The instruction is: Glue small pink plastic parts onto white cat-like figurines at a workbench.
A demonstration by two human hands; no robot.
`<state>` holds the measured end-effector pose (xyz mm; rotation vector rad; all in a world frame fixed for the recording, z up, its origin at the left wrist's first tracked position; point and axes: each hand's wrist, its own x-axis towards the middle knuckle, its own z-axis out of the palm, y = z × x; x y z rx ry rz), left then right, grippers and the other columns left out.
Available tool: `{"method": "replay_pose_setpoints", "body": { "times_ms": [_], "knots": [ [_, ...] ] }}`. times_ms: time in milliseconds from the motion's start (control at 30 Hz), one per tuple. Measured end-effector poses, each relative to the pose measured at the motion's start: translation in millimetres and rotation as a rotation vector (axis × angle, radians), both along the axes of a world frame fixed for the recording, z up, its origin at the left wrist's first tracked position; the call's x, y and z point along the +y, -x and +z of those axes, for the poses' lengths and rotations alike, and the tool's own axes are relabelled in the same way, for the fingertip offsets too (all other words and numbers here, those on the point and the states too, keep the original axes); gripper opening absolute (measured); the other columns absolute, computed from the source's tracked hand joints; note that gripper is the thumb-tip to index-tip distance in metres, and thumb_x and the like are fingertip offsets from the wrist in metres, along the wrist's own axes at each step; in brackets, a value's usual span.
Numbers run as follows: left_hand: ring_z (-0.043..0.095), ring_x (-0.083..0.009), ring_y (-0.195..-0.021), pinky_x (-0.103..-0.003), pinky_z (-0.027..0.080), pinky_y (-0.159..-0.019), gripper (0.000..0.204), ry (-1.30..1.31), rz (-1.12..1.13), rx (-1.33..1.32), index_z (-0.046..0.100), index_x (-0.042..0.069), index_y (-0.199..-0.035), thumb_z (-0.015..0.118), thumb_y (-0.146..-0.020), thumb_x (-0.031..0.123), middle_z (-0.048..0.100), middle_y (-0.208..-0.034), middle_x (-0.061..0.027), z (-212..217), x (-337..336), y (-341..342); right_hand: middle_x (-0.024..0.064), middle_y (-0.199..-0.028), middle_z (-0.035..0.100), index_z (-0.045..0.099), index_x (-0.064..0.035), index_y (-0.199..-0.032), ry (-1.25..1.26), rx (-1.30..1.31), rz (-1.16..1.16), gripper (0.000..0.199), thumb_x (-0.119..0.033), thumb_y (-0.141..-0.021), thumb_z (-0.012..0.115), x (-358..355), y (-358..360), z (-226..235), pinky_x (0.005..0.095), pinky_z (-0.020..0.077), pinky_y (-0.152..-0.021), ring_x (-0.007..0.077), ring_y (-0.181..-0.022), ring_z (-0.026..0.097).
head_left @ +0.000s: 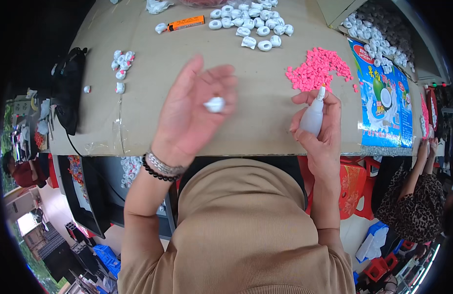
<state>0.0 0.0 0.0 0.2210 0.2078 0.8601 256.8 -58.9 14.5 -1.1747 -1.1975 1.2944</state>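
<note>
Tan ribbed shirt [246, 220] closest; left hand [192, 108], fingers apart, bears a small white piece [215, 104]; right hand [328, 137] clamps squeeze bottle [312, 118], nozzle [321, 93] toward pink pieces [314, 68].

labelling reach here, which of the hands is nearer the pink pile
Right. The right hand is at the near edge of the pink pile, holding a white bottle; the left hand is farther off, to the pile's left.
</note>
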Motion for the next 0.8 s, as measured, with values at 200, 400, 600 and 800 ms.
{"method": "replay_pose_setpoints", "body": {
  "times_ms": [200,400,600,800],
  "knots": [
    [0.056,-0.0295,-0.112,-0.034,0.048,-0.094,0.032,0.127,0.176,0.262,0.053,-0.005,-0.114,0.045,-0.084,-0.012,0.057,-0.117,-0.0184,25.2,-44.1,-51.7,0.0070,-0.114,0.048,0.046,-0.0037,-0.121,-0.130,-0.147,-0.029,0.041,0.001,-0.082,0.058,-6.2,1.7,2.3,0.0262,0.0434,-0.081,0.0150,-0.098,0.049],
    [0.063,-0.0227,-0.093,-0.028,0.052,-0.082,0.025,-0.044,0.173,0.325,0.055,-0.001,-0.116,0.056,-0.092,0.006,0.059,-0.116,-0.0122,10.3,-55.0,-55.2,0.0128,-0.115,0.052,0.052,0.0032,-0.120,-0.251,-0.207,-0.061,0.042,-0.010,-0.083,0.067,-7.9,-6.6,1.3,0.0230,0.0454,-0.057,0.0168,-0.079,0.061],
    [0.058,-0.0159,-0.087,-0.023,0.048,-0.077,0.037,-0.008,0.176,0.336,0.054,-0.001,-0.126,0.061,-0.090,0.007,0.060,-0.113,-0.0092,1.9,-63.6,-53.9,0.0167,-0.104,0.060,0.051,-0.0001,-0.105,-0.261,0.052,-0.156,0.034,-0.005,-0.079,0.072,-12.7,-0.8,3.4,0.0254,0.0479,-0.064,0.0176,-0.079,0.062],
    [0.056,-0.0137,-0.087,-0.023,0.047,-0.076,0.042,0.022,0.242,0.376,0.050,0.000,-0.131,0.060,-0.090,0.007,0.060,-0.114,-0.0071,6.0,-65.1,-59.6,0.0187,-0.104,0.062,0.051,-0.0015,-0.102,-0.372,0.174,-0.202,0.032,-0.005,-0.079,0.073,-17.9,3.2,5.9,0.0295,0.0497,-0.081,0.0195,-0.092,0.061]
  ]
}}
